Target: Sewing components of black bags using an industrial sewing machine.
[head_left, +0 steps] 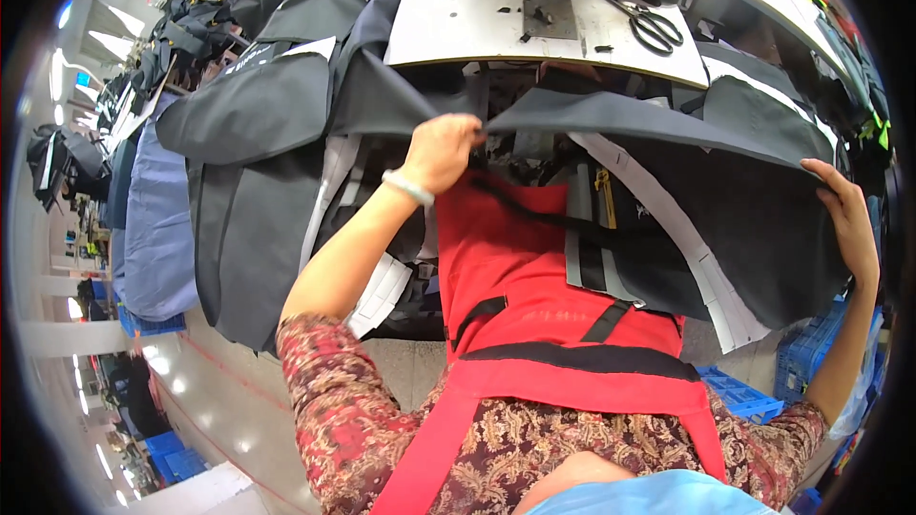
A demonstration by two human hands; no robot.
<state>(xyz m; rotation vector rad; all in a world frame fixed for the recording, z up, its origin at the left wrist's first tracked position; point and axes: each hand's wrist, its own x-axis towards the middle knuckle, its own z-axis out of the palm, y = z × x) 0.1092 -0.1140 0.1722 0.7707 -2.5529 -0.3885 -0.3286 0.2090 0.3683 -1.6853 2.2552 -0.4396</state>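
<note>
My left hand (441,154), with a pale bangle at its wrist, is closed on one end of a dark grey fabric panel (649,124). My right hand (844,215) is out at the far right, its fingers bent over the panel's other end. Between them the panel stretches in front of the white work table (448,14), its lower part hanging down. A white strip (658,210) with marks along it runs down the hanging fabric. Under it, a yellow zipper pull (605,193) shows beside a grey edge. My red apron (515,267) lies behind the hanging cloth.
Black-handled scissors (654,30) lie on the table near a metal plate (551,14) and dark scraps. Stacked dark fabric pieces (258,105) hang at the left, beside a blue-grey cloth (157,219). Blue crates (739,396) stand on the floor at the right.
</note>
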